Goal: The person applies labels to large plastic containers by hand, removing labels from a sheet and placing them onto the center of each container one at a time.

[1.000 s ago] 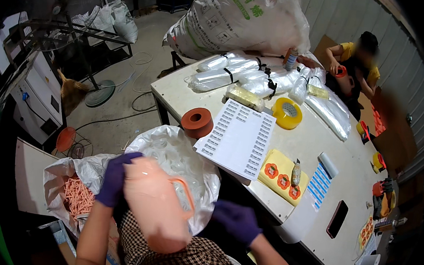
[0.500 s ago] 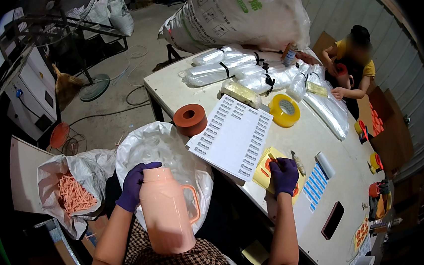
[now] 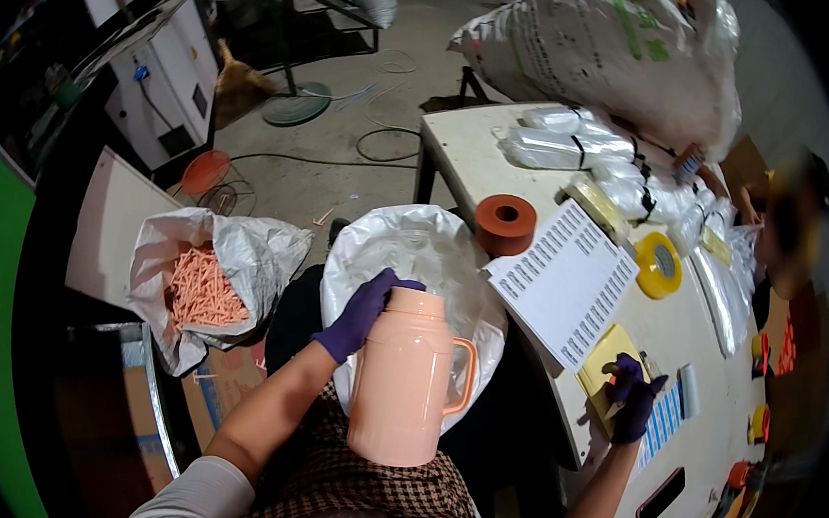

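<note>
My purple-gloved left hand point(image 3: 361, 318) grips a glossy peach vacuum jug point(image 3: 402, 394) at its neck, fingers over the top. The jug is upright in front of my checked apron, its handle to the right. At the table's near edge, my gloved right hand point(image 3: 633, 401) is raised just over a yellow sticker sheet point(image 3: 603, 357). Its thumb and fingers are bent together around something small I cannot make out; one finger sticks out to the right. A blue-and-white label sheet point(image 3: 661, 429) lies beside that hand, partly under a pale roll.
On the table point(image 3: 463, 131) are a brown tape roll point(image 3: 506, 224), printed paper point(image 3: 569, 281), yellow tape point(image 3: 657, 265), bundled plastic bags point(image 3: 564, 150) and a phone point(image 3: 660, 499). A white sack point(image 3: 378, 232) stands behind the jug; another point(image 3: 284, 244) holds peach pieces. A blurred co-worker is at far right.
My view has swung left, so the table sits further right. The jug has gone from tilted to upright. My right hand has lifted slightly off the yellow sheet and its fingers have turned.
</note>
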